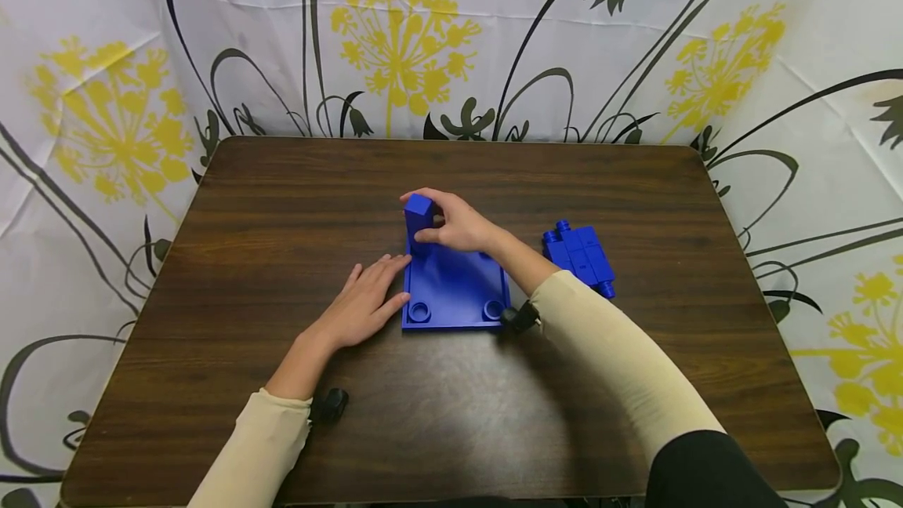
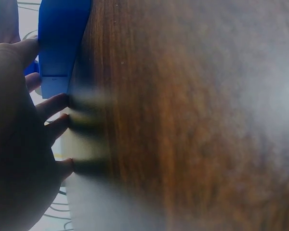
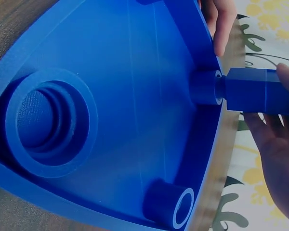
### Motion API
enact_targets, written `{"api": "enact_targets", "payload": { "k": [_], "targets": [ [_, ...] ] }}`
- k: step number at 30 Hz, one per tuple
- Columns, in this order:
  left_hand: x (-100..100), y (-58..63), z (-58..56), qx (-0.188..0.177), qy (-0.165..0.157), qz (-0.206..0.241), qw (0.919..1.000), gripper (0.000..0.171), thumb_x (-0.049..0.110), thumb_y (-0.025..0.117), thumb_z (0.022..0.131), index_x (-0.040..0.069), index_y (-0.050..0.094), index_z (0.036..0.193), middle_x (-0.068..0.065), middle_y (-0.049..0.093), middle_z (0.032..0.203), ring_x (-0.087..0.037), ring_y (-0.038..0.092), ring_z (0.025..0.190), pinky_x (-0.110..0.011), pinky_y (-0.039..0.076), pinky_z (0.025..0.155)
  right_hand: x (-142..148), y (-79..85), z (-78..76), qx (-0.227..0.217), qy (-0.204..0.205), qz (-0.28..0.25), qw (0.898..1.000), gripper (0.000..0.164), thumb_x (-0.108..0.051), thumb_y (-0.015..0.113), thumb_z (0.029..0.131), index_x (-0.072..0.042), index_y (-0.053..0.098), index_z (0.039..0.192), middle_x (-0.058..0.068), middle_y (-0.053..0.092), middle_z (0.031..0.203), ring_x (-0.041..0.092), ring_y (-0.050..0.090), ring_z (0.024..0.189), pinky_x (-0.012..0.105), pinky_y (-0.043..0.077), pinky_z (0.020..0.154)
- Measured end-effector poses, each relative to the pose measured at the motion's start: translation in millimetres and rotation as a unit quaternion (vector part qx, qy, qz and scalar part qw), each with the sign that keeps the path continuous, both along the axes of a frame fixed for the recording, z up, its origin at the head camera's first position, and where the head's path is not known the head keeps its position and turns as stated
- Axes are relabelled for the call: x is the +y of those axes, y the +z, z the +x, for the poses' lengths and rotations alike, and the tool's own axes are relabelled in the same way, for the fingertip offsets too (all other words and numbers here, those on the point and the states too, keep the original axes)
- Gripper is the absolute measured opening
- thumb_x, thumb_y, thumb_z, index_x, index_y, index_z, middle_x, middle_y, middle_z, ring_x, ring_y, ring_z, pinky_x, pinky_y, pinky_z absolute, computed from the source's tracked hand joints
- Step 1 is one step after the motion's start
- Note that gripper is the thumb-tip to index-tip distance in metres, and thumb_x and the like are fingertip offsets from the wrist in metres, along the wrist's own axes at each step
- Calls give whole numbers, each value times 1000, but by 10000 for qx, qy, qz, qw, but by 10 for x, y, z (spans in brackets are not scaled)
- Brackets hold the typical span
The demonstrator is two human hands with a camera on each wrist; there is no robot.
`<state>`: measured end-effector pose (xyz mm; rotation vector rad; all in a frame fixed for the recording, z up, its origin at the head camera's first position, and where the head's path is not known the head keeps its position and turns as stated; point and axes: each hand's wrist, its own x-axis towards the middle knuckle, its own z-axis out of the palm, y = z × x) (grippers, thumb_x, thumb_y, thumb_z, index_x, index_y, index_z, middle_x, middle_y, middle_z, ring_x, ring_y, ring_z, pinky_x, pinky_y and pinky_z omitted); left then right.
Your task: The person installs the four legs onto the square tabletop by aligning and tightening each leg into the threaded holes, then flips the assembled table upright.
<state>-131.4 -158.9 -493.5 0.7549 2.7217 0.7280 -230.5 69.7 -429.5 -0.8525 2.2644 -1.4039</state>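
A blue square panel (image 1: pixel 458 284) with a raised rim and round corner sockets lies on the table. At its far-left corner stands a blue faceted leg (image 1: pixel 419 214), upright. My right hand (image 1: pixel 458 224) grips this leg between thumb and fingers. In the right wrist view the narrow end of the leg (image 3: pixel 253 90) meets the corner socket (image 3: pixel 205 87); how deep it sits I cannot tell. My left hand (image 1: pixel 367 300) lies flat with spread fingers, its fingertips against the panel's left edge. The left wrist view shows those fingers (image 2: pixel 53 107) beside the blue rim.
Several more blue legs (image 1: pixel 580 259) lie side by side to the right of the panel, near my right forearm. Near-corner sockets (image 1: pixel 419 312) on the panel hold nothing. The brown wooden table (image 1: pixel 282 218) ends at a patterned curtain (image 1: pixel 451 38) behind.
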Motion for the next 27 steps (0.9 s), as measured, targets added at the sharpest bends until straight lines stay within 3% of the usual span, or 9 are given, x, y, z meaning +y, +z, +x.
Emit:
{"api": "enact_targets", "payload": {
  "k": [12,22,27],
  "targets": [
    [0,-11,0,17,3,-30,10000,64,52,35,104,22,20,158,-5,24,161,-27,13,149,-63,3,112,-35,-34,7,387,-419,239,9981,54,-14,81,82,-5,55,128,12,64,118,27,61,113,36,52,91],
    [12,-1,-8,0,-15,-38,10000,64,52,36,103,22,20,158,-6,24,161,-28,13,149,-64,4,112,-62,-61,18,872,-804,593,9912,50,-27,85,78,-10,60,117,4,68,107,23,63,106,42,49,92],
    [10,-2,-5,-7,-16,-27,10000,64,52,36,103,23,20,158,-7,23,161,-28,13,149,-64,4,112,-83,-90,31,1094,-1036,684,9862,48,-29,86,76,-12,62,113,0,68,101,18,64,100,39,49,90]
  ]
}}
